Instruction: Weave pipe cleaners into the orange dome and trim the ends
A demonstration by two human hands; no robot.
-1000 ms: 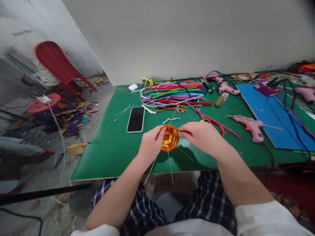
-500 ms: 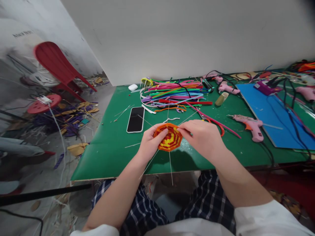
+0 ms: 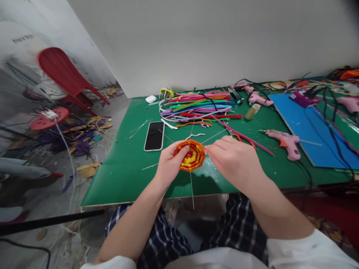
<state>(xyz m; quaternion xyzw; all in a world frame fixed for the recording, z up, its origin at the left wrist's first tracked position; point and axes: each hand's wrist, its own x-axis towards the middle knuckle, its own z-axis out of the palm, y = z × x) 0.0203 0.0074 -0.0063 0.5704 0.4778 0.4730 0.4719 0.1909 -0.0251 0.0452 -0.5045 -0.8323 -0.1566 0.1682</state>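
A round woven disc (image 3: 193, 156) of orange, red and yellow pipe cleaners, with thin white wire spokes sticking out, is held above the near part of the green table (image 3: 126, 168). My left hand (image 3: 168, 164) grips its left edge with thumb on top. My right hand (image 3: 234, 158) is closed at the disc's right edge, pinching the orange strand there. Behind them lies a heap of coloured pipe cleaners (image 3: 199, 106).
A black phone (image 3: 154, 135) lies left of the disc, a white earbud case (image 3: 151, 99) at the back. A pink glue gun (image 3: 283, 140) rests beside a blue mat (image 3: 314, 130); more glue guns and cables lie behind. A red chair (image 3: 64, 76) stands on the littered floor.
The disc has been turned from edge-on to flatter, facing up, and shifted slightly left. My right hand has moved a little along its right edge.
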